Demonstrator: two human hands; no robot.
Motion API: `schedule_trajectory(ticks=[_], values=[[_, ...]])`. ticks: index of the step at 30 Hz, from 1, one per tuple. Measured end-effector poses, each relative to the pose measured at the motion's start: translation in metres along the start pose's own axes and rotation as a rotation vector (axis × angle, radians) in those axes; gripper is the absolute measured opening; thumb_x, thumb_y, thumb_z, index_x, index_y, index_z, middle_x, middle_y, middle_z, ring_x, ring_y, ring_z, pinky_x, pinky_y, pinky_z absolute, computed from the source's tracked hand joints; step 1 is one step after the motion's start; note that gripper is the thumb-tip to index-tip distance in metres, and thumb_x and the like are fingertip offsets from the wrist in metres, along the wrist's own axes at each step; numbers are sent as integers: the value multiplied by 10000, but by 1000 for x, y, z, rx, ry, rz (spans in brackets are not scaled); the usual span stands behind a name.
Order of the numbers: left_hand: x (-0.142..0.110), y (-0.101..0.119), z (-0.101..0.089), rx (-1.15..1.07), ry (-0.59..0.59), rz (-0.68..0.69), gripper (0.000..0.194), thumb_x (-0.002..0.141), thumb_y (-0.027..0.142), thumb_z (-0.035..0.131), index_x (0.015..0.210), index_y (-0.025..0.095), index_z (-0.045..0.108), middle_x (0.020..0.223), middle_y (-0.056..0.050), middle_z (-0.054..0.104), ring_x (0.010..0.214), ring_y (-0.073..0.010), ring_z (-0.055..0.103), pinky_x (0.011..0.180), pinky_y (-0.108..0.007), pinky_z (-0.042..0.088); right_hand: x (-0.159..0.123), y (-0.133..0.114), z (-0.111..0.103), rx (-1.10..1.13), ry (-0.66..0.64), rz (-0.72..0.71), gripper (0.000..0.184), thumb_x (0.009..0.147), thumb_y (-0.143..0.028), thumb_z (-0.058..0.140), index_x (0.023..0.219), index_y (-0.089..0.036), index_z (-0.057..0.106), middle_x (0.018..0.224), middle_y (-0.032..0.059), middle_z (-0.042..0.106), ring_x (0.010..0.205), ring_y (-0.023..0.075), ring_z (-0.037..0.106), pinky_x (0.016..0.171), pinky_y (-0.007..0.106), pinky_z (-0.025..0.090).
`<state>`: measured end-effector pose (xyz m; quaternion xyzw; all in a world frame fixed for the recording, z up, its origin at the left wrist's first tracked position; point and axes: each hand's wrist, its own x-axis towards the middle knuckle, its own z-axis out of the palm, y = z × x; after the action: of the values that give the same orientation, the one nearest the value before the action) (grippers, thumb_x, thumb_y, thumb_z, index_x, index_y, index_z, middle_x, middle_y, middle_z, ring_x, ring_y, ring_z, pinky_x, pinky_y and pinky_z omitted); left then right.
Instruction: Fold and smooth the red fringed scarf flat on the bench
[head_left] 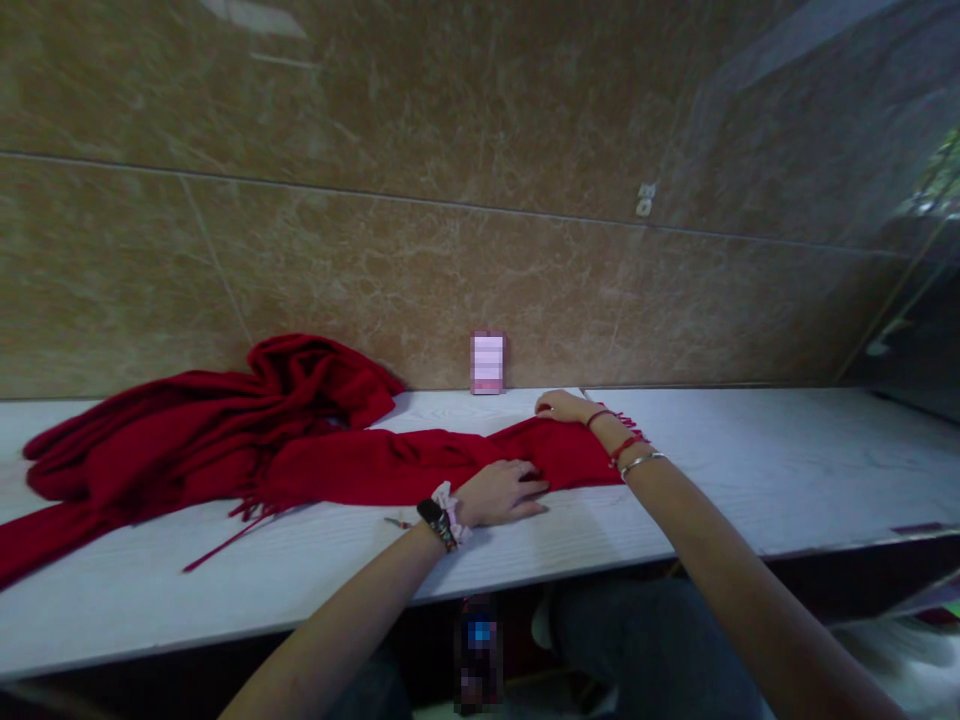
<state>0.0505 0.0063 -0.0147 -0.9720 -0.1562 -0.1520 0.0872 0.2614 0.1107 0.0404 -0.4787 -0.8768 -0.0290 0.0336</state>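
Observation:
A red scarf (442, 465) lies lengthwise along a white wood-grain table, its right part fairly flat and its fringe showing at the right end. My left hand (504, 492) rests on the scarf's near edge, fingers spread and lying flat. At the far edge, close to the fringed end, my right hand (566, 407) has its fingers curled in on the cloth; the fingertips are partly hidden. To the left, more red cloth (300, 385) is heaped in loose folds against the wall, with fringe strands trailing toward the near edge.
A phone (488, 362) with a lit screen leans upright against the tiled wall (420, 270). The white table's front edge (585, 570) runs just below my forearms. A small thin object (397, 523) lies by my left wrist. A white fitting (645, 198) sits on the wall.

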Motion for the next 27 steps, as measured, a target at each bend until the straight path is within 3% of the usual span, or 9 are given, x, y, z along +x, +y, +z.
schedule_trajectory(ticks=[3,9,14,19,25,27], values=[[0,0,0,-1,-15,-3,432,899,471,323,1151,208,556,1116,-99,553,994,-200,539,870,-326,421,2,0,0,-15,-28,-10,121,774,-190,593,839,-160,691,909,70,687,845,164,604,761,235,419],[-1,1,-2,-19,-29,-3,476,873,516,351,1155,190,554,1090,-111,554,960,-214,548,859,-336,419,16,5,3,-27,41,83,208,855,-163,462,915,-144,661,946,93,679,869,169,606,763,243,415],[-1,3,-6,-43,-53,-40,527,855,562,350,1168,184,542,1085,-98,554,973,-220,540,857,-340,411,19,6,21,-17,79,114,195,869,-174,451,902,-129,638,921,106,676,855,174,611,758,250,421],[-4,1,-15,-71,-72,-85,456,892,521,291,1116,231,562,1090,-59,547,952,-187,541,819,-316,415,6,4,39,5,169,91,223,878,-166,423,1018,-131,593,1018,104,639,968,175,570,855,298,411],[-3,-4,-16,-66,-94,-118,352,924,414,292,1028,231,574,1010,-40,559,883,-154,547,759,-281,428,-20,6,39,31,308,49,366,849,-177,444,1204,-112,501,1219,135,533,1155,194,450,998,365,331],[-2,-5,-14,-62,-106,-126,328,923,397,306,1013,229,574,1016,-45,561,897,-159,548,763,-288,431,-29,9,42,38,297,24,371,862,-212,423,1209,-114,510,1255,142,512,1187,203,430,1015,379,316]])
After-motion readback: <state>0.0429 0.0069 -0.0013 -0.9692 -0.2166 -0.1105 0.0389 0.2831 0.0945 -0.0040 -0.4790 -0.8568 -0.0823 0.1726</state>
